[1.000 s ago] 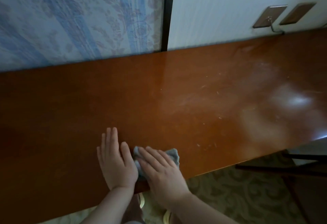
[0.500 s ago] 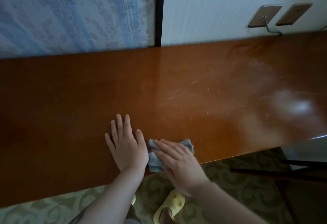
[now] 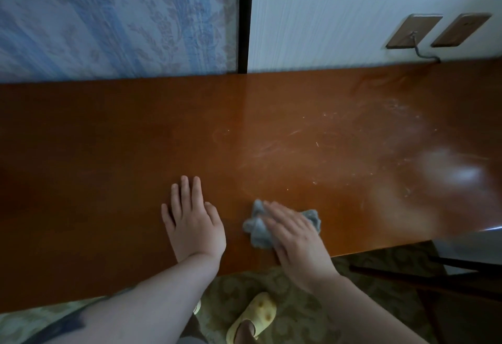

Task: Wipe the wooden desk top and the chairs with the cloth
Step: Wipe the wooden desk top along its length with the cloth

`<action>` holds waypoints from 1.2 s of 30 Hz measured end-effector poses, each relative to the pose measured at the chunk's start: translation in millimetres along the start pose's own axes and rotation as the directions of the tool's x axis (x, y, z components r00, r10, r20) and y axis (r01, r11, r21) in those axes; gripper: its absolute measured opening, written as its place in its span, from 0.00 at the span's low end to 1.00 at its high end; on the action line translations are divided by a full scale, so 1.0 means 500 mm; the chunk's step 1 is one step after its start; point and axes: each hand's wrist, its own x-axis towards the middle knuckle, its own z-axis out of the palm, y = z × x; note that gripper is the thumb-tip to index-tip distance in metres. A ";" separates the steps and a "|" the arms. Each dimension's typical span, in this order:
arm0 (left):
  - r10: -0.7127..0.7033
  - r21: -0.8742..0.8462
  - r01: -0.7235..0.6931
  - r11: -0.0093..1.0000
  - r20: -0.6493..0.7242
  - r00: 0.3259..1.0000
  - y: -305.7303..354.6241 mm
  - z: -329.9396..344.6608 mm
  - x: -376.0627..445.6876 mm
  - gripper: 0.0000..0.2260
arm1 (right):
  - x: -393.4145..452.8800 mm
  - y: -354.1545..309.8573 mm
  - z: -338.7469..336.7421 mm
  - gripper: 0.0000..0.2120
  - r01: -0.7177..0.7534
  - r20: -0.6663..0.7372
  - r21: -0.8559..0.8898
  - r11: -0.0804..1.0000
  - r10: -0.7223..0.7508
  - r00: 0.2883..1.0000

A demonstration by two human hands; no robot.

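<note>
The scene is dim and bluish. A soft white glare sits on the worktop (image 3: pixel 271 131) toward its right end, showing dust and fine scratches; the left end falls into deep shadow. The right hand (image 3: pixel 296 237) is smeared by motion blur. Wide-angle distortion bends the worktop's edges and tilts the wall (image 3: pixel 339 12) at the frame's sides.

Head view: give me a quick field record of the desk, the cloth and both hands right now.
surface: wooden desk top, glossy, pale specks and smears on its right part
cloth: grey cloth, crumpled, near the front edge
right hand: right hand flat on the cloth, fingers straight, blurred
left hand: left hand flat on bare wood, left of the cloth, apart from it
wall: two brown plates, a cable from the left one
floor: yellow slipper on patterned carpet
</note>
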 end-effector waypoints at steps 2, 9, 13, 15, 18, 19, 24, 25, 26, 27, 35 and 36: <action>-0.009 0.007 0.009 1.000 0.005 1.000 0.001 0.000 0.000 0.23 | 0.045 -0.014 0.013 0.24 -0.283 -0.140 0.089 0.955 0.293 0.946; -0.006 -0.017 0.006 1.000 0.009 1.000 0.000 -0.003 0.003 0.23 | 0.045 -0.072 0.016 0.28 0.063 0.127 0.146 0.987 -0.082 0.988; -0.021 -0.002 0.021 1.000 0.008 1.000 0.001 0.000 0.002 0.23 | 0.029 0.046 -0.032 0.28 0.109 0.199 0.133 0.985 -0.134 0.971; -0.025 -0.003 0.025 1.000 0.008 1.000 0.001 0.000 0.004 0.23 | 0.073 0.055 -0.023 0.25 -0.056 0.035 0.151 0.987 0.051 0.998; -0.026 -0.018 0.026 0.999 0.003 1.000 -0.001 0.000 0.003 0.23 | 0.124 -0.024 0.021 0.25 -0.313 -0.180 0.168 0.935 0.341 0.923; -0.026 -0.027 0.026 0.999 0.004 1.000 0.000 -0.001 0.003 0.23 | 0.121 -0.049 0.034 0.25 -0.311 -0.201 0.182 0.933 0.345 0.917; -0.018 -0.012 0.018 1.000 0.007 1.000 -0.002 -0.002 0.002 0.23 | 0.041 -0.014 0.004 0.26 0.211 0.125 0.077 0.975 -0.219 0.968; -0.018 -0.017 0.018 1.000 0.008 1.000 -0.001 -0.002 0.003 0.23 | 0.043 0.013 -0.007 0.27 0.232 0.156 0.080 0.969 -0.242 0.958; -0.019 -0.023 0.019 1.000 0.009 1.000 -0.001 -0.001 0.002 0.23 | 0.054 0.034 -0.014 0.27 0.199 0.142 0.095 0.975 -0.211 0.967; -0.018 -0.027 0.018 0.999 0.006 1.000 0.000 0.000 0.001 0.23 | 0.073 0.047 -0.016 0.27 0.121 0.095 0.110 0.987 -0.131 0.987; -0.003 -0.049 0.003 0.999 -0.004 1.000 -0.007 0.007 0.002 0.23 | 0.127 -0.072 0.035 0.26 0.031 -0.019 0.139 0.990 -0.028 0.999; -0.003 -0.043 0.003 0.999 -0.005 1.000 -0.007 0.008 0.003 0.23 | 0.107 -0.057 0.028 0.27 0.130 0.054 0.106 0.986 -0.136 0.989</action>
